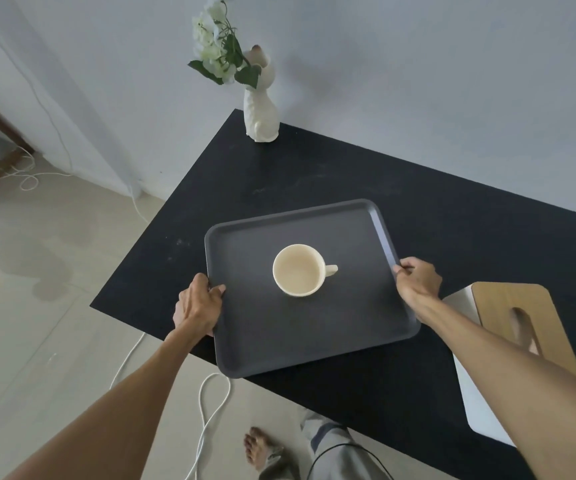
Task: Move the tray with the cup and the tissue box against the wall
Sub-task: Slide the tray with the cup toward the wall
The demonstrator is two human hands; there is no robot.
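A dark grey rectangular tray (255, 344) lies on the black table (348, 174), near its front edge. An empty cream cup (298, 270) stands upright in the tray's middle, handle pointing right. My left hand (198, 304) grips the tray's left rim, thumb on top. My right hand (418, 280) grips the right rim. A white tissue box (466, 386) with a wooden lid (508, 310) sits on the table to the tray's right, partly hidden by my right forearm. The pale wall (418, 81) runs along the table's far edge.
A white vase (260, 114) with white flowers stands at the table's far left corner by the wall. White cables (210, 403) lie on the tiled floor left of the table. My bare foot (260, 448) and trouser leg show below the table's front edge.
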